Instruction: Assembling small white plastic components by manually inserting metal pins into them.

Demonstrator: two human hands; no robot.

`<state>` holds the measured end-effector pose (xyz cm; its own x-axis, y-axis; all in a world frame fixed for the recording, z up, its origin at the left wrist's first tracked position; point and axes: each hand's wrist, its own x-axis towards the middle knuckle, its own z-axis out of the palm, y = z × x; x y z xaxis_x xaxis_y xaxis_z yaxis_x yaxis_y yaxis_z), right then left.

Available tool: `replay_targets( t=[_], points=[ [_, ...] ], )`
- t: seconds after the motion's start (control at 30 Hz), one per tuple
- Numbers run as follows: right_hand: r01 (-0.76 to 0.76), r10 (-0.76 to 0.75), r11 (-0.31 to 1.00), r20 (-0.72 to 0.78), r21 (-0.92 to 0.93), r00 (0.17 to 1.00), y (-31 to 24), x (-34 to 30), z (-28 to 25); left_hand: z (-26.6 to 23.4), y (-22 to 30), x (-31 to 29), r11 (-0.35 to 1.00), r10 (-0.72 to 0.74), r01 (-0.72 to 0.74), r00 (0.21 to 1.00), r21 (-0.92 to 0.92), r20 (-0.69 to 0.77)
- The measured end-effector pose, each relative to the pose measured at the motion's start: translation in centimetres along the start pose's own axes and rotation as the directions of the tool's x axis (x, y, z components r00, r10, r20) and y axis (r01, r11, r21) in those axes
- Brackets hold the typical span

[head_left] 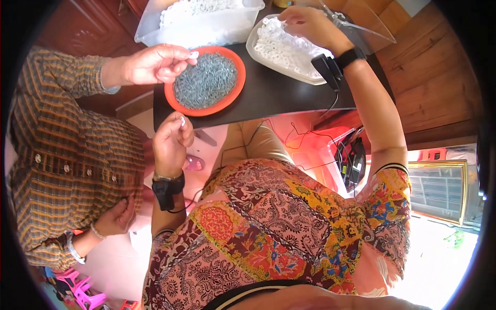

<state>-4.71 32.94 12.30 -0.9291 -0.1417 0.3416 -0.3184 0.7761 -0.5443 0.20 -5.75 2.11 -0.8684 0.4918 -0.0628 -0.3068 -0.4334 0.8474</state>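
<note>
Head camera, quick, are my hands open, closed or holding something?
Left hand: closed, holding a small white piece.
Right hand: at the pale tub of white pieces; open or closed cannot be told.

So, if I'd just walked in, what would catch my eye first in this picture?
Probably the bright orange plate on the dark table, heaped with thin grey metal pieces. To its right, the person's right hand is at a tray of small white pieces, while the left hand holds one near the table's edge. Below, the colourful patterned top fills much of the view.
</note>
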Motion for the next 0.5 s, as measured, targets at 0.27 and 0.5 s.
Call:
replay_targets(
  t=[0.27, 0.5],
  points=[
    [-0.031, 0.206, 0.422, -0.063, 0.906, 0.976, -5.8, -6.4, 3.9, 0.6, -0.8, 0.3, 0.999, -0.018, 0.019, 1.0, 0.029, -0.009],
    [0.002, 0.214, 0.255, -0.059, 0.967, 0.975, -6.9, -6.7, 10.3, 6.0, 0.8, 0.4, 0.569, 0.323, -0.436, 0.898, 0.697, 0.298]
  ],
)
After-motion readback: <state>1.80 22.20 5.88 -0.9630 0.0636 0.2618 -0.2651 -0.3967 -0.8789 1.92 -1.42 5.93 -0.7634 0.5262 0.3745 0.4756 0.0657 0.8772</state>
